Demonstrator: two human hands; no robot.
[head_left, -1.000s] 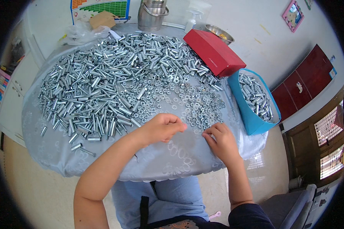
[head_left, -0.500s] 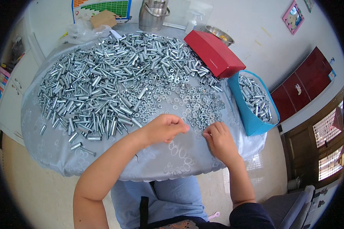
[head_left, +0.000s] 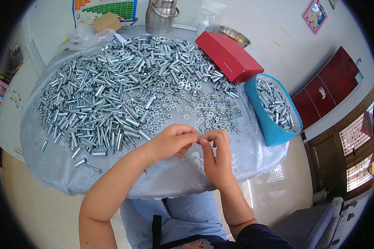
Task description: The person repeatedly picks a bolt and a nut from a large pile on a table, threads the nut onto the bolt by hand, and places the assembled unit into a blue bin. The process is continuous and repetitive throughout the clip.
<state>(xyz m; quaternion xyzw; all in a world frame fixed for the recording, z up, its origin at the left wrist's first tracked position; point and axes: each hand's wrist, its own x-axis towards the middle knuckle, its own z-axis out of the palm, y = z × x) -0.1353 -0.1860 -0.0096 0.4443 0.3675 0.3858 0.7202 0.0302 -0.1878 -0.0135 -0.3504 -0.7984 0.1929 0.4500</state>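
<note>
My left hand (head_left: 173, 142) and my right hand (head_left: 218, 157) meet fingertip to fingertip above the near part of the table. Both are closed in a pinch, and whatever sits between the fingertips is too small and covered to name. Just beyond them spreads a patch of loose washers and nuts (head_left: 214, 113), thickest on the right. Farther left lies a big heap of metal sleeves and bolts (head_left: 97, 93). A single bolt with a sleeve (head_left: 92, 167) lies apart near the table's left front.
A blue fabric bin (head_left: 265, 120) filled with metal sleeves stands at the right edge. Behind it are a red box (head_left: 230, 56) and a steel bowl (head_left: 242, 38). A metal pail (head_left: 160, 18), a spray bottle (head_left: 202, 24) and a plastic bag (head_left: 85, 37) line the back of the cloth-covered table (head_left: 174, 180).
My right hand has moved left from the edge of the washers and now meets my left hand's fingertips. The left hand has stayed nearly in place. The view has shifted slightly.
</note>
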